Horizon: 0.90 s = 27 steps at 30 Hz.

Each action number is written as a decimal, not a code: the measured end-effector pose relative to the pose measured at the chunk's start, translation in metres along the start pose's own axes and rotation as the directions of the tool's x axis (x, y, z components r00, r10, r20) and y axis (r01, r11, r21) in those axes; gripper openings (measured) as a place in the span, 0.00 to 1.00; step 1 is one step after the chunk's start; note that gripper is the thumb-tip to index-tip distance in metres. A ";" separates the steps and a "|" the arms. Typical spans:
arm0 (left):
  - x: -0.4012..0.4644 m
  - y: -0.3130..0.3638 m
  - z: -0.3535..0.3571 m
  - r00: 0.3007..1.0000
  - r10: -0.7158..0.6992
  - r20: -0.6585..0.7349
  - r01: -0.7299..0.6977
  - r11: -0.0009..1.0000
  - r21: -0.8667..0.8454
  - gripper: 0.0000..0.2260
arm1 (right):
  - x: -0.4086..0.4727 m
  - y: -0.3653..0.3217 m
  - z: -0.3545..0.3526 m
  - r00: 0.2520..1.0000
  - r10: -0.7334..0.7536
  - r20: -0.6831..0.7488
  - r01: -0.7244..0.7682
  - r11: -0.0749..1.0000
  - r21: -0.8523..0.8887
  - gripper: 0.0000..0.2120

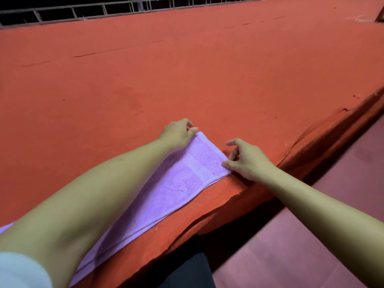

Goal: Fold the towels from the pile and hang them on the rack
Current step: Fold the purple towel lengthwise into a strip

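Note:
A lilac towel [174,183] lies folded lengthwise in a long strip along the near edge of the red-covered table [187,69]. Its short end with a woven band points away from me. My left hand [178,133] pinches the far left corner of that end. My right hand [245,161] holds the right corner between thumb and fingers, close to the table's edge. My left forearm lies over the towel's left side and hides part of it. No pile and no rack can be seen.
The red cover is torn and wrinkled along the table's near edge [239,194]. A metal railing [124,9] runs behind the far side of the table. A dull red floor [311,235] lies to the lower right.

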State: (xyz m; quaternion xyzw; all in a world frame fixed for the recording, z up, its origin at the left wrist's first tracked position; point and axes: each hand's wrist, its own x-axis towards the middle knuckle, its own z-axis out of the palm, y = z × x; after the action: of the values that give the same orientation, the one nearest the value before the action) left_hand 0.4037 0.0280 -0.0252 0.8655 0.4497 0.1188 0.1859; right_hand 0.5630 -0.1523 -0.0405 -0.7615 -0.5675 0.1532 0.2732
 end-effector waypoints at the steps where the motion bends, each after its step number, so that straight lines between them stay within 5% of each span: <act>1: 0.006 0.001 0.002 1.000 0.015 0.019 -0.015 1.000 0.002 0.16 | 0.000 -0.001 0.001 1.000 0.003 0.001 -0.003 1.000 0.002 0.27; 8: 0.024 0.004 0.004 0.979 0.095 0.182 -0.048 0.968 -0.248 0.15 | 0.002 -0.006 0.002 0.999 0.024 0.034 -0.024 1.000 0.017 0.31; 17: 0.031 0.013 -0.015 0.908 0.098 0.409 -0.037 0.988 -0.153 0.20 | -0.001 -0.012 0.004 0.999 0.009 0.050 -0.007 0.999 -0.041 0.34; 21: 0.036 0.017 -0.019 0.916 0.138 0.377 -0.033 0.962 -0.271 0.23 | 0.001 -0.015 0.000 0.996 0.032 0.078 -0.030 0.999 -0.027 0.34; 23: 0.037 0.015 -0.021 0.919 0.158 0.360 -0.041 0.949 -0.312 0.24 | 0.002 -0.016 -0.003 0.990 0.072 0.123 -0.076 0.997 0.027 0.34; 27: 0.039 0.012 -0.026 0.924 0.154 0.350 -0.119 0.986 -0.120 0.20 | 0.004 -0.015 -0.009 0.972 0.130 0.195 -0.180 0.946 0.268 0.34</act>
State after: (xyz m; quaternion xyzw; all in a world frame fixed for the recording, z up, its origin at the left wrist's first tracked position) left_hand 0.4249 0.0596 0.0042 0.8919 0.3406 -0.0064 0.2974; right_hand 0.5571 -0.1476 -0.0240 -0.7403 -0.4995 0.3204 0.3160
